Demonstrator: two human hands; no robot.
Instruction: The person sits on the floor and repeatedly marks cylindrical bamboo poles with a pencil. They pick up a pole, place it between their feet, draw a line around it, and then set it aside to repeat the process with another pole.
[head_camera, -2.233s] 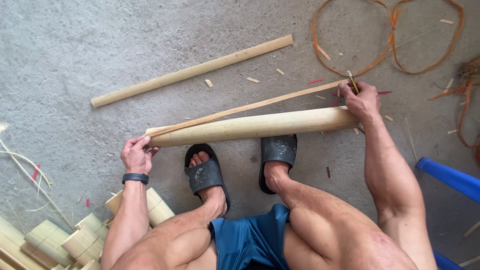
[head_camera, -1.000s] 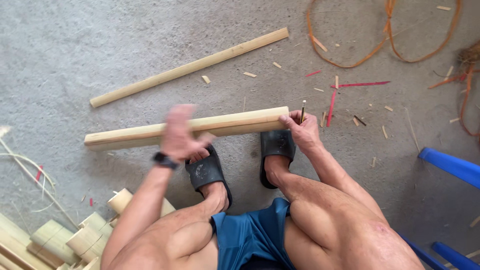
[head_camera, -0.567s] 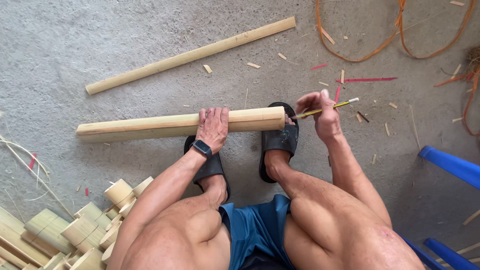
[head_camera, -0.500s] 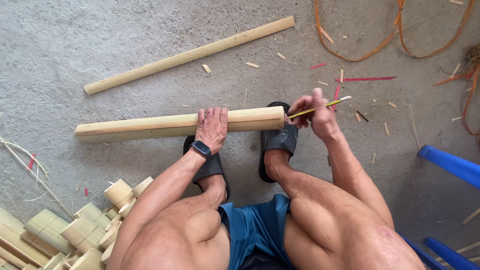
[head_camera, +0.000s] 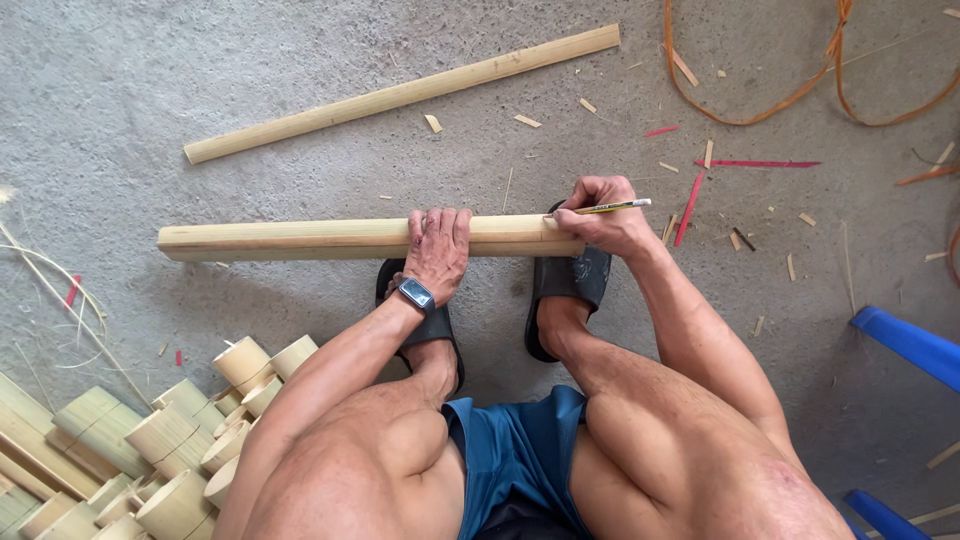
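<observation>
Pale cut bamboo rings (head_camera: 190, 440) are heaped on the concrete floor (head_camera: 100, 100) at lower left. A bamboo pole (head_camera: 300, 238) lies crosswise above the sandals, the left hand (head_camera: 438, 250) clamped over its middle. At its right end the right hand (head_camera: 605, 222) pinches a yellow pencil (head_camera: 612, 207), tip on the pole.

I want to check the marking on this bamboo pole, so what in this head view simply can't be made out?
- Pencil tip: hidden by the right hand, so any mark on the bamboo pole is unseen.
- Pole's underside: faces away from the camera.
- Pole surface under the left hand: covered by its grip.
- Cut bamboo pieces: cut off by the bottom-left edge.
- Blue object: cut off by the right edge.
</observation>
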